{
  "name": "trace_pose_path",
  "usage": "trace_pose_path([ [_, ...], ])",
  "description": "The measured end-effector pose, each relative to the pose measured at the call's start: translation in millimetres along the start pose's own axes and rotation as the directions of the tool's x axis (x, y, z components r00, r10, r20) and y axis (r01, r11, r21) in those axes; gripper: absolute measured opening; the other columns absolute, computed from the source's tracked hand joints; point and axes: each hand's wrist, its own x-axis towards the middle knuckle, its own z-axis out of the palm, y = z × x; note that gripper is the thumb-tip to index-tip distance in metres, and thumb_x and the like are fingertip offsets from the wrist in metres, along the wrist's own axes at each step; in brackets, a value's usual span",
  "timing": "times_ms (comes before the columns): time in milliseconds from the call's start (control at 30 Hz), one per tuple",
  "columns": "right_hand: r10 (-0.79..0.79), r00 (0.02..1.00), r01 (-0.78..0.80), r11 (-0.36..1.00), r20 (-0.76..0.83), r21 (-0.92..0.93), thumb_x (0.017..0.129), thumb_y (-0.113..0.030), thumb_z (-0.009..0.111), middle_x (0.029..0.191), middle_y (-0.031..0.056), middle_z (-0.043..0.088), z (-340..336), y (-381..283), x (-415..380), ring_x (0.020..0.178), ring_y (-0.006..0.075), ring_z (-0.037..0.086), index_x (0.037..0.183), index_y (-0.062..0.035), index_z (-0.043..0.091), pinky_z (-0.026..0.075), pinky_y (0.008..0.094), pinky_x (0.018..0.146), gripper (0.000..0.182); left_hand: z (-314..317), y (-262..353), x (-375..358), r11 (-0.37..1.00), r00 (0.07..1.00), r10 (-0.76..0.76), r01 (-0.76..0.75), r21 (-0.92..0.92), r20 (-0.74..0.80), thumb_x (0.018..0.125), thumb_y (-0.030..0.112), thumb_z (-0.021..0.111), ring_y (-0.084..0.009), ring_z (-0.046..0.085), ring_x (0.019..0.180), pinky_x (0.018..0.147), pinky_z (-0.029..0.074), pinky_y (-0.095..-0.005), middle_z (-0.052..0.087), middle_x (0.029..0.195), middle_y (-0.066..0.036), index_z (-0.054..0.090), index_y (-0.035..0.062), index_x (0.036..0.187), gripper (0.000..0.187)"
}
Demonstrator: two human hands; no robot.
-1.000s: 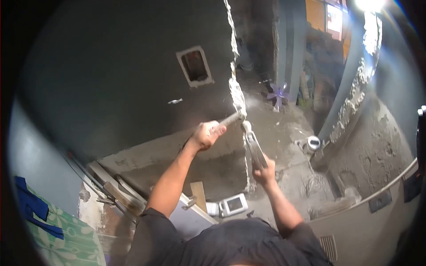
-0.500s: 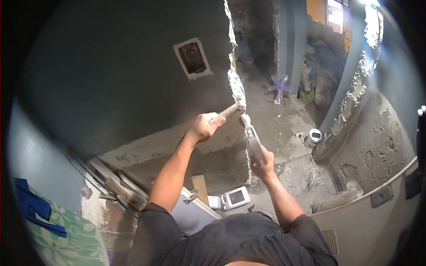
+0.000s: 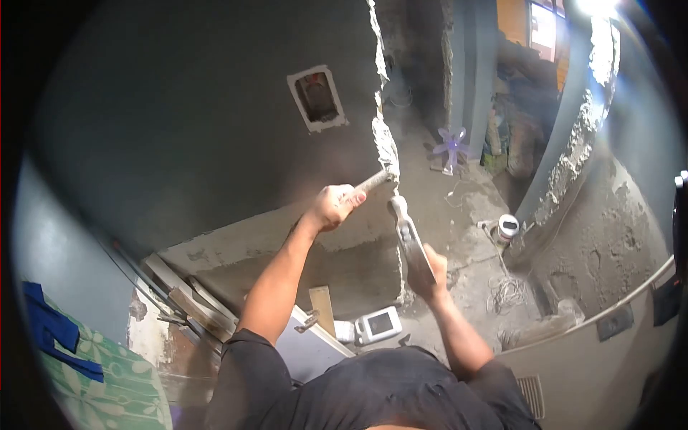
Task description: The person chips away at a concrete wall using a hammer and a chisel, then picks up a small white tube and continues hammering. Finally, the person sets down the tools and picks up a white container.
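2 fists close on tools: the left hand (image 3: pixel 333 208) grips a rod-like tool (image 3: pixel 370 183) at the ragged wall edge (image 3: pixel 385 143) just beyond it; the right hand (image 3: pixel 432 276) clasps a hammer (image 3: pixel 411 241). It looks like chipping; another blow calls for steady aim.

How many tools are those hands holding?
2: a pale rod in the left hand, its tip at the broken wall edge, and a grey tool in the right hand. Each hand hides part of its tool.
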Motion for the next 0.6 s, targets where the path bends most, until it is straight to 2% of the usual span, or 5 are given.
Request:
trace_pose_path([
  [133, -0.226, 0.972, 0.234, 0.96, -0.071, 0.155, 0.082, -0.004, 0.073, 0.063, 0.0128, 0.054, -30, -70, 2, 0.052, 0.0194, 0.054, 0.075, -0.0018, 0.055, 0.044, 0.032, 0.051, 0.02, 5, -7, 1, 0.982, 0.996, -0.069, 0.077, -0.173, 0.052, 0.097, 0.043, 0.064, -0.0035, 0.039, 0.058, 0.05, 0.033, -0.0235, 0.046, 0.062, 0.007, 0.054, 0.0079, 0.071, 0.045],
  [200, -0.399, 0.911, 0.379, 0.91, -0.106, -0.166, 0.082, 0.001, 0.072, 0.059, 0.0099, 0.052, -39, -94, 6, 0.047, 0.0213, 0.053, 0.072, -0.0027, 0.054, 0.044, 0.0305, 0.048, 0.021, 2, -8, 0, 0.987, 0.996, -0.07, 0.077, -0.143, 0.05, 0.097, 0.043, 0.064, -0.0035, 0.038, 0.058, 0.05, 0.033, -0.0235, 0.045, 0.063, 0.007, 0.053, 0.0086, 0.071, 0.045],
  [300, -0.484, 0.744, 0.641, 0.713, -0.461, 0.284, 0.085, 0.003, 0.064, 0.062, 0.0121, 0.055, -18, -103, 22, 0.05, 0.0222, 0.055, 0.067, -0.0051, 0.048, 0.046, 0.0299, 0.05, 0.025, 3, -6, 2, 0.989, 0.996, -0.073, 0.079, -0.128, 0.053, 0.097, 0.044, 0.064, -0.0034, 0.037, 0.058, 0.05, 0.033, -0.0234, 0.045, 0.063, 0.007, 0.052, 0.0088, 0.07, 0.045],
  [400, -0.081, 0.993, 0.087, 0.994, 0.087, -0.063, 0.086, -0.003, 0.063, 0.063, 0.0144, 0.054, 1, 1, 26, 0.051, 0.0245, 0.056, 0.079, 0.0016, 0.053, 0.047, 0.0329, 0.051, 0.013, 6, -6, -4, 0.988, 0.997, -0.057, 0.064, -0.141, 0.057, 0.097, 0.045, 0.063, -0.0034, 0.038, 0.058, 0.05, 0.033, -0.0236, 0.046, 0.062, 0.007, 0.053, 0.0084, 0.07, 0.047],
  [600, -0.045, 0.995, 0.042, 0.998, 0.086, 0.037, 0.064, -0.007, 0.071, 0.065, 0.0194, 0.051, -10, -30, -9, 0.059, 0.0408, 0.052, 0.08, -0.0015, 0.05, 0.046, 0.0351, 0.056, 0.027, 2, 4, -2, 0.983, 0.993, -0.101, 0.109, -0.149, 0.06, 0.097, 0.047, 0.063, -0.0035, 0.04, 0.059, 0.05, 0.034, -0.0239, 0.047, 0.062, 0.006, 0.053, 0.0081, 0.071, 0.048],
])
